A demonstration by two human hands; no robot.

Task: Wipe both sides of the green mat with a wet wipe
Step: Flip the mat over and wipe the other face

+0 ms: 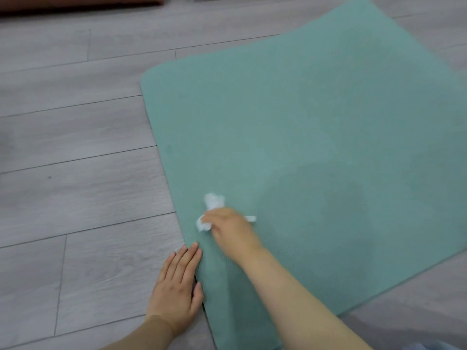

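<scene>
The green mat [303, 127] lies flat on the grey floor and fills the right half of the view. My right hand [231, 227] holds a crumpled white wet wipe [213, 202] against the mat near its left edge; the hand is motion-blurred. My left hand [177, 286] lies flat with straight fingers on the floor, right at the mat's left edge, fingertips touching the mat. A darker damp patch shows on the mat right of the wipe.
Grey wood-look floor planks [75, 147] spread to the left and behind the mat. A reddish-brown object [75, 3] lies along the top left edge of the view.
</scene>
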